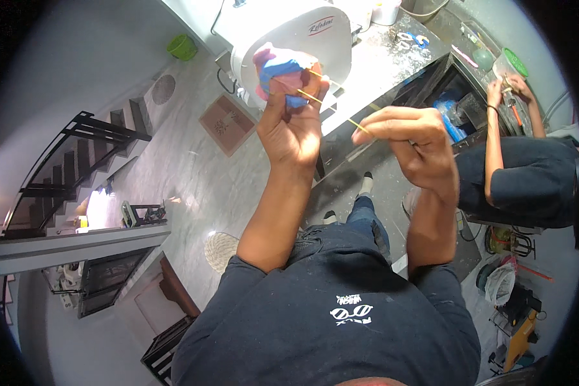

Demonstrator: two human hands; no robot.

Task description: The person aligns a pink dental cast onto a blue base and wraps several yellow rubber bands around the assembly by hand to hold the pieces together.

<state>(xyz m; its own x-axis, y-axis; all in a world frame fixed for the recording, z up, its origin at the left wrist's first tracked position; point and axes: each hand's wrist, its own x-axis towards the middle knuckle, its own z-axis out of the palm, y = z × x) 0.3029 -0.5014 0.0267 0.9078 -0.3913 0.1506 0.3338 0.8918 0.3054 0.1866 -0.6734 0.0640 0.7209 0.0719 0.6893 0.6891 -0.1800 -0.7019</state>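
In front of the white machine, my left hand [294,132] is raised and closed around a lumpy pink, blue and orange moulded piece [283,67]. Its exact kind is unclear; it resembles a dental mould. A thin yellow rubber band [333,109] stretches from this piece across to my right hand [408,138]. The fingertips of that hand pinch the band's near end, pulling it to the right. Part of the piece is hidden behind my left fingers.
The white rounded machine [296,38] stands on a dusty worktop [402,61] with blue-handled tools [418,40] on it. At the right, a co-worker's hands [511,87] work by a sink area. A green bin [182,47] and a doormat [228,125] lie left on the floor.
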